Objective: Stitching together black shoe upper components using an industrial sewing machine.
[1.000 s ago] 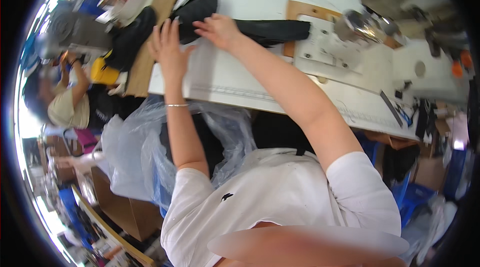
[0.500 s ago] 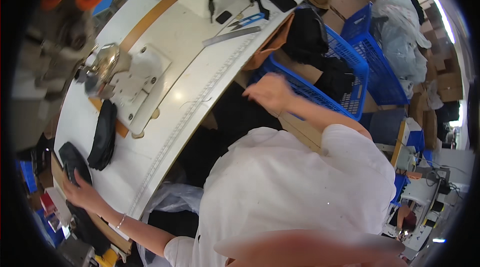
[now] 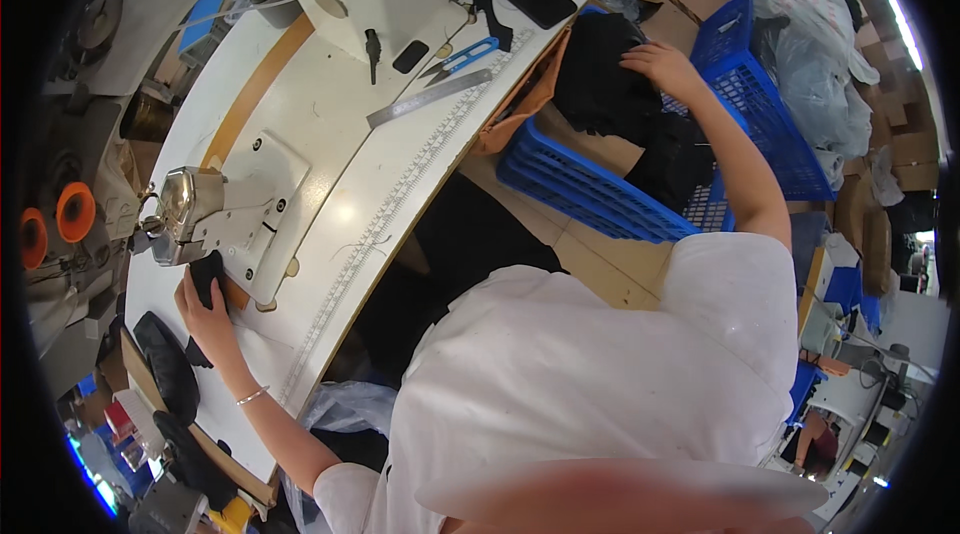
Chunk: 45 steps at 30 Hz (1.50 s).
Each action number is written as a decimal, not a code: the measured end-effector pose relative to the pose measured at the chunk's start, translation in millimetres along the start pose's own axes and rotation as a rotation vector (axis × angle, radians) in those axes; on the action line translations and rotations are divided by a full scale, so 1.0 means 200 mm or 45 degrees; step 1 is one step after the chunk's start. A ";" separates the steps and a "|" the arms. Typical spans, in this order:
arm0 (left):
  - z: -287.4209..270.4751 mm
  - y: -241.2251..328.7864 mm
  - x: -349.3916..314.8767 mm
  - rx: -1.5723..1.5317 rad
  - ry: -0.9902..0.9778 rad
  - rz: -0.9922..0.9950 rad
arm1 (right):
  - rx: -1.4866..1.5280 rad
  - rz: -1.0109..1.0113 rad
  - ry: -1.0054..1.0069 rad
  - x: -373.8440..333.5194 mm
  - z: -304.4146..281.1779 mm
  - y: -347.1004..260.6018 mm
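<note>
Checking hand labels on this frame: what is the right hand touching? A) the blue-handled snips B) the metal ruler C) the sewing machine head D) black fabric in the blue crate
D: the right hand rests on the black fabric piled in the blue crate, well away from the table.

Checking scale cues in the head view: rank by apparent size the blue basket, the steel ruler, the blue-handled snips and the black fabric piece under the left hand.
1. blue basket
2. steel ruler
3. black fabric piece and blue-handled snips look alike; fisheye bending makes ranking them unsure.
</note>
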<state>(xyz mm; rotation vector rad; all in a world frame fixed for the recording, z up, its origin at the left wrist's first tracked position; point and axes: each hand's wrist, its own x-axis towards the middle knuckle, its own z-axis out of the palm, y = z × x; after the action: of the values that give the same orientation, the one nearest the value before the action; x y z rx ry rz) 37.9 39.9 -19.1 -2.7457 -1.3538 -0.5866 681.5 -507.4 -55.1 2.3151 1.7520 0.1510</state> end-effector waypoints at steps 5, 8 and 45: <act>-0.03 -0.04 -0.03 -0.138 0.197 0.031 | 0.018 0.330 0.520 -0.09 -0.30 0.04; -0.07 -0.09 -0.08 -0.182 0.295 0.007 | 0.227 0.244 1.113 0.06 -0.65 -0.27; -0.50 0.68 -0.02 -0.081 0.540 0.447 | 0.607 -0.774 1.438 1.37 -1.10 -1.97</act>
<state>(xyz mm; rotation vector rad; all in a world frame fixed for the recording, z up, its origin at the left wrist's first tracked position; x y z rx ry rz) 108.0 -66.0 92.7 -2.6001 -0.7552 -1.1096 340.1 -117.2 44.3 1.8837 3.2183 1.2216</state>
